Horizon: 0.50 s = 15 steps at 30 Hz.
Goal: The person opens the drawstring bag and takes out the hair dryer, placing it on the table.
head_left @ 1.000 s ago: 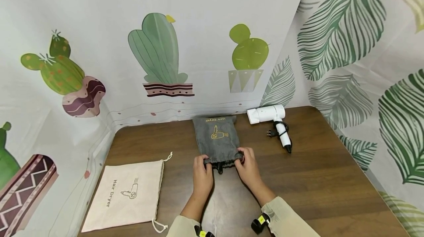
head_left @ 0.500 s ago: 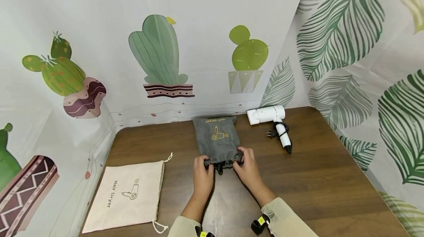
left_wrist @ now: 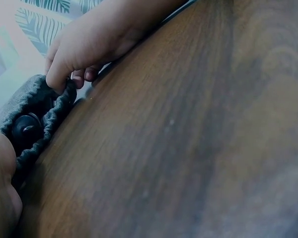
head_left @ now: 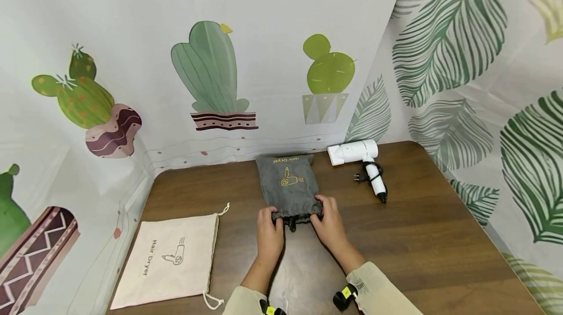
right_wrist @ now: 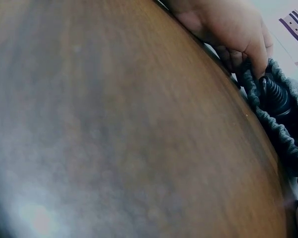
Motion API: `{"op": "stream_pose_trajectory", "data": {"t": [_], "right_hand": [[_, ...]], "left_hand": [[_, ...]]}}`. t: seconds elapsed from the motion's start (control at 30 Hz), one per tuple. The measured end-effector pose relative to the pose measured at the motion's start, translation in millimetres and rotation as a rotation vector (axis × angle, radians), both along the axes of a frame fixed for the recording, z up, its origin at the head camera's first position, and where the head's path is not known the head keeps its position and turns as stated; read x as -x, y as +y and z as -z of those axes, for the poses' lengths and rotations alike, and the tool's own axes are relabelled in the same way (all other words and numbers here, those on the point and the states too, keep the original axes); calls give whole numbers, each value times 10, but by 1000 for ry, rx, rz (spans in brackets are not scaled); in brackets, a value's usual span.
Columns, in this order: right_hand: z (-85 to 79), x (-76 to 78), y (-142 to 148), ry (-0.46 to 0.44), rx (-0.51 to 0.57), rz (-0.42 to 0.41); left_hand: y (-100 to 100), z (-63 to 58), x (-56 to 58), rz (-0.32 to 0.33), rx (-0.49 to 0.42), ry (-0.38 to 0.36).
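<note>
A dark grey drawstring bag with yellow "Hair Dryer" print lies at the back middle of the table, its gathered mouth towards me. My left hand pinches the left end of that mouth, and my right hand pinches the right end. Between them a black ribbed cord end pokes out of the opening. In the right wrist view its ribbed sleeve shows inside the ruffled rim; the left wrist view shows the same black tip. Whatever else is in the bag is hidden by the cloth.
A white hair dryer with its black cord wound round the handle lies at the back right. On the left a cream drawstring bag lies flat. Behind the wooden table hangs a printed curtain.
My right thumb has shifted slightly left along the bag's rim, and the mouth looks a little more bunched. Both hands keep their grip; the bag stays in place.
</note>
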State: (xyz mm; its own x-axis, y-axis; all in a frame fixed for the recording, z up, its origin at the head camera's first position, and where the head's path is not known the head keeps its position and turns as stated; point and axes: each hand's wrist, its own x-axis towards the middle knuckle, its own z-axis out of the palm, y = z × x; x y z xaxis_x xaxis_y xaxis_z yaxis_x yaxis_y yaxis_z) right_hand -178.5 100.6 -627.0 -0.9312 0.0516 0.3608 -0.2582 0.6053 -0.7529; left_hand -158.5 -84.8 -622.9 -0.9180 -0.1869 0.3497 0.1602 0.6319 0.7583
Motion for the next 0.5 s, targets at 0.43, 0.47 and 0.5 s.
{"op": "stream_pose_trajectory", "data": {"t": [0.43, 0.47, 0.5], "right_hand": [[-41, -1, 38, -81, 26, 7], [-38, 0, 43, -87, 28, 7], [-37, 1, 48, -95, 28, 8]], "left_hand": [[6, 13, 1, -8, 8, 49], [-1, 15, -1, -6, 8, 47], [-10, 14, -3, -6, 9, 41]]}}
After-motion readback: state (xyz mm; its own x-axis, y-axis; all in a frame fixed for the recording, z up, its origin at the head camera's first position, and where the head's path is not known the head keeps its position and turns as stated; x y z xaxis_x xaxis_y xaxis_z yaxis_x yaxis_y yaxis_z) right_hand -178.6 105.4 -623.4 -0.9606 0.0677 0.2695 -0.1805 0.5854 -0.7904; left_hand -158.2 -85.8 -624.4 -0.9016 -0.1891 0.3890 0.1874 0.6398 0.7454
